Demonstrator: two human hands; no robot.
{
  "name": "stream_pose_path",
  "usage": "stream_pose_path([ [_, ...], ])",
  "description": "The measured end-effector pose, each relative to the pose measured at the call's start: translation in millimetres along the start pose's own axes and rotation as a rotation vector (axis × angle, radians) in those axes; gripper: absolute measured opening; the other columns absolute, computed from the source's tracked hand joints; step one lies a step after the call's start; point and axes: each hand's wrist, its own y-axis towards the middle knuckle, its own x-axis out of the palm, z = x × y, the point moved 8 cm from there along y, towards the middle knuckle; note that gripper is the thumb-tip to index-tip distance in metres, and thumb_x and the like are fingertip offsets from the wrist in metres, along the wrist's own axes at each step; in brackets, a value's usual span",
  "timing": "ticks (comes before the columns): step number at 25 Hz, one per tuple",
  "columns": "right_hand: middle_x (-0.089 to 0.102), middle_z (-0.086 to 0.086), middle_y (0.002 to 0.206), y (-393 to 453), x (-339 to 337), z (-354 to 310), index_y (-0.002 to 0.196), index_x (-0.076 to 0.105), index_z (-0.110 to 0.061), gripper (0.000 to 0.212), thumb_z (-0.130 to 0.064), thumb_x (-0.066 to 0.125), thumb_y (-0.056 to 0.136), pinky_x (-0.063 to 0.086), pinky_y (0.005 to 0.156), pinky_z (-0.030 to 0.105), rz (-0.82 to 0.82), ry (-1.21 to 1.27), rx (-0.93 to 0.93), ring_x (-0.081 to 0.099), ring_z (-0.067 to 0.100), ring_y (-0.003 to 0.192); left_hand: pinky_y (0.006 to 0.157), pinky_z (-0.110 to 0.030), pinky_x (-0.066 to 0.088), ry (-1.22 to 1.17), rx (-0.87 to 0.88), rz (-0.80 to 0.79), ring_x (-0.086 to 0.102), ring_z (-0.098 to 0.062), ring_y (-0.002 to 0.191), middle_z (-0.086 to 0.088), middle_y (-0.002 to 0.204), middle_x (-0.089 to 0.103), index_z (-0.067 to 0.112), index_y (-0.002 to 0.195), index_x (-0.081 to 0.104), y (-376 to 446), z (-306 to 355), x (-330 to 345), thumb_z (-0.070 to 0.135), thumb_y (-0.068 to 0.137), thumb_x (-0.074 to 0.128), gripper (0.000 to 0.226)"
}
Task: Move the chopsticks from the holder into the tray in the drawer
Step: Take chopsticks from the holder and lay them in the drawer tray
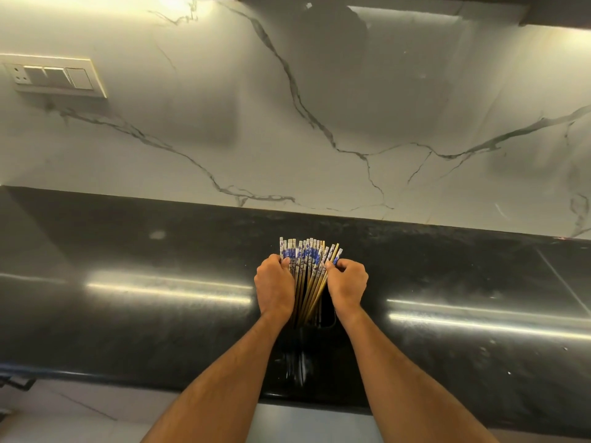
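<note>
A bundle of several chopsticks point(307, 266), wooden shafts with blue-and-white patterned tops, stands in a dark holder point(327, 314) on the black countertop. My left hand point(275, 284) grips the left side of the bundle, fingers curled round the sticks. On the right side, my right hand point(347, 282) pinches the sticks with curled fingers. The holder is mostly hidden behind my hands and the sticks. Neither the drawer nor its tray is in view.
The glossy black countertop point(144, 282) runs across the view, its front edge near my forearms. A white marble backsplash point(287, 123) rises behind it. A switch and socket plate point(54, 76) sits on the wall at upper left.
</note>
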Motion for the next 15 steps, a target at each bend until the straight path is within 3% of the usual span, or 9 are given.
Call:
stream_pose_path([
  [4,0.063,-0.008,0.057,-7,-8,-7,0.066,0.072,-0.013,0.024,-0.016,0.076,0.089,0.038,0.041,0.006,0.048,0.024,-0.030,0.057,0.002,0.049,0.065,-0.019,0.043,-0.008,0.046,0.065,0.061,-0.011,0.076,-0.004,0.089,0.071,0.009,0.098,0.071,-7,6,-12,0.022,0.103,0.058,0.019],
  [7,0.066,-0.005,0.062,-11,-10,-13,0.072,0.074,-0.013,0.019,-0.016,0.075,0.091,0.038,0.046,0.008,0.033,0.032,-0.051,0.061,0.004,0.053,0.058,-0.010,0.033,-0.037,0.062,0.106,0.058,-0.009,0.070,-0.003,0.085,0.070,0.009,0.095,0.070,-15,14,-20,0.020,0.103,0.057,0.018],
  [12,0.073,-0.006,0.070,-22,-21,-26,0.082,0.078,-0.014,0.010,-0.015,0.075,0.091,0.046,0.052,0.005,0.018,0.106,-0.112,0.068,0.002,0.063,0.050,-0.009,0.030,-0.111,0.081,0.121,0.053,-0.002,0.055,0.003,0.074,0.066,0.011,0.088,0.066,-21,31,-29,0.017,0.103,0.058,0.017],
  [15,0.075,-0.004,0.076,-27,-35,-41,0.093,0.079,-0.011,0.006,-0.016,0.076,0.091,0.058,0.063,0.019,0.041,0.156,-0.139,0.071,0.004,0.068,0.045,-0.012,0.035,-0.178,0.130,0.103,0.050,-0.002,0.052,0.008,0.068,0.061,0.015,0.083,0.060,-22,49,-36,0.017,0.103,0.055,0.022],
])
